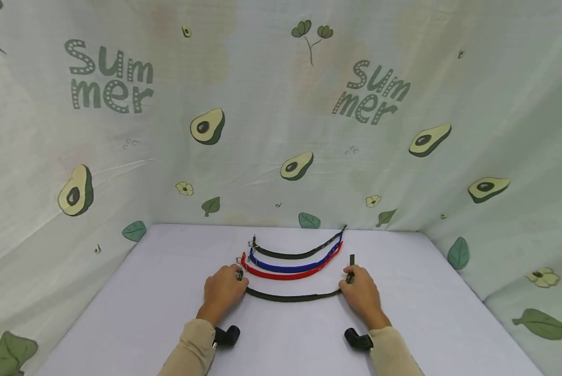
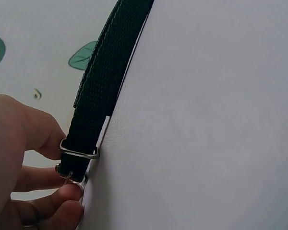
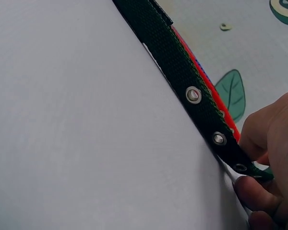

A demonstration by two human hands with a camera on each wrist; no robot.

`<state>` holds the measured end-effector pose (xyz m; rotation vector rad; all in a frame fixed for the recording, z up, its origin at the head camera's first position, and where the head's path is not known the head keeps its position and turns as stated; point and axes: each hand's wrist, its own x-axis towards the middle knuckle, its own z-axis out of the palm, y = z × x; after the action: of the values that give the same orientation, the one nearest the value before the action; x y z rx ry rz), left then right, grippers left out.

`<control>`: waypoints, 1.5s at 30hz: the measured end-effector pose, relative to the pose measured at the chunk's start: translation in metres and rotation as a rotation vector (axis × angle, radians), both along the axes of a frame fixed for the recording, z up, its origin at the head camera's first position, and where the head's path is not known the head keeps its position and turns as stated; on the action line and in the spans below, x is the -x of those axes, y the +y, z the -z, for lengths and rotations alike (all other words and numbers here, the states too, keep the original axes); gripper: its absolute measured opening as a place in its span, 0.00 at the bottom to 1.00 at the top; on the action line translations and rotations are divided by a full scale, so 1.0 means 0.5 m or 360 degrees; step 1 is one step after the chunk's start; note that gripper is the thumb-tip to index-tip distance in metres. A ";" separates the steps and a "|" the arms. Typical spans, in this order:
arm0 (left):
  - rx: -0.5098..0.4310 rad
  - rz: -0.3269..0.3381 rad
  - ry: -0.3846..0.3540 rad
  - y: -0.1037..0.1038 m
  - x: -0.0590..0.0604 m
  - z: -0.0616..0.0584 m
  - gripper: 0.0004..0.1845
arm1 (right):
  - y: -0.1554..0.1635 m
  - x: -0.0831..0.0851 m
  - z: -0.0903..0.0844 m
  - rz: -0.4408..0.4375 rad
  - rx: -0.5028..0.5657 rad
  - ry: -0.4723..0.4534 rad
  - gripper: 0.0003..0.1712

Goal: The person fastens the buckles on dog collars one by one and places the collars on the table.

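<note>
A dark green webbing collar (image 1: 292, 298) curves across the white table, held at both ends. My left hand (image 1: 222, 290) grips its buckle end; in the left wrist view the thumb and fingers are around the metal buckle (image 2: 76, 177), beside a metal loop (image 2: 79, 152). At the other end my right hand (image 1: 362, 293) pinches the strap, whose tip sticks up past the fingers. Metal eyelets (image 3: 193, 95) line that end in the right wrist view. Just beyond lie a red collar (image 1: 281, 276), a blue collar (image 1: 285, 269) and another dark green collar (image 1: 290, 256), nested in matching curves.
The table (image 1: 281, 344) is covered in white. A pale cloth backdrop (image 1: 253, 78) printed with avocados and leaves rises behind it and along the sides. Black wrist cameras (image 1: 227, 336) sit on both forearms.
</note>
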<state>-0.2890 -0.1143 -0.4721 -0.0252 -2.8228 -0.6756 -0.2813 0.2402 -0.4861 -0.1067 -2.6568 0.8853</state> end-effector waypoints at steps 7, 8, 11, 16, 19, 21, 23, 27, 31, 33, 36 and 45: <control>-0.0030 0.0015 -0.0002 -0.002 0.000 -0.001 0.13 | -0.001 -0.002 0.000 0.0004 0.0010 0.0000 0.20; -0.0028 0.0013 -0.0004 -0.002 0.000 -0.001 0.13 | 0.000 -0.002 0.000 0.0002 0.0008 -0.0009 0.20; -0.0030 0.0007 -0.0001 -0.002 -0.002 -0.001 0.12 | -0.001 -0.005 0.001 -0.0008 0.0012 -0.0015 0.20; -0.0045 0.0017 0.0016 -0.001 -0.006 -0.003 0.11 | -0.002 -0.004 0.003 -0.0023 0.0009 0.0021 0.20; -0.0055 0.0019 0.0026 0.000 -0.008 -0.005 0.10 | -0.001 -0.003 0.006 -0.0014 0.0034 0.0012 0.22; -0.0060 0.0023 0.0045 -0.001 -0.008 -0.005 0.09 | 0.000 -0.004 0.008 -0.0003 0.0057 -0.0005 0.24; -0.0076 0.0020 0.0056 -0.003 -0.007 -0.005 0.08 | 0.001 -0.005 0.010 0.0009 0.0084 -0.0018 0.26; -0.0165 0.0011 0.0075 -0.005 -0.007 -0.006 0.08 | 0.000 -0.004 0.007 0.0025 0.0116 -0.0009 0.29; -0.0243 -0.0025 0.0072 -0.007 -0.007 -0.004 0.09 | -0.002 -0.001 0.005 0.0035 0.0133 0.0002 0.31; -0.0254 -0.0047 0.0083 -0.006 -0.006 -0.004 0.09 | -0.002 -0.001 0.005 0.0040 0.0163 0.0017 0.33; -0.0291 -0.0079 0.0114 -0.003 -0.003 -0.005 0.08 | -0.003 -0.002 0.004 0.0023 0.0235 0.0072 0.36; -0.0834 -0.0085 0.0111 0.010 0.001 -0.022 0.08 | -0.011 -0.004 0.001 -0.0010 0.0455 0.0218 0.31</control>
<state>-0.2894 -0.1092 -0.4611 0.1143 -2.4846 -1.3441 -0.2794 0.2348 -0.4867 -0.1018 -2.3924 1.2243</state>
